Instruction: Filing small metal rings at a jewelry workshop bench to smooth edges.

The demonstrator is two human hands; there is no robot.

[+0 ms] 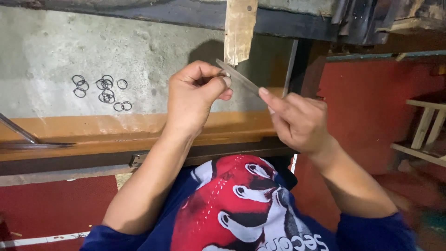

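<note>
My left hand (195,95) is closed around the upper end of a thin flat grey metal strip (241,80), pinching it between thumb and fingers. My right hand (297,122) grips the strip's lower end, with the forefinger stretched along it. The strip slants down to the right between the two hands, above the brown wooden edge (93,132) of a workbench. Both hands are raised in front of my chest, over a red and blue printed shirt.
Several small dark wire rings (103,90) lie on the grey bench top (46,51) at the left. A wooden slat (239,28) hangs down from above. A metal bar (21,132) lies at the far left. A pale wooden frame (425,132) stands on the red floor at the right.
</note>
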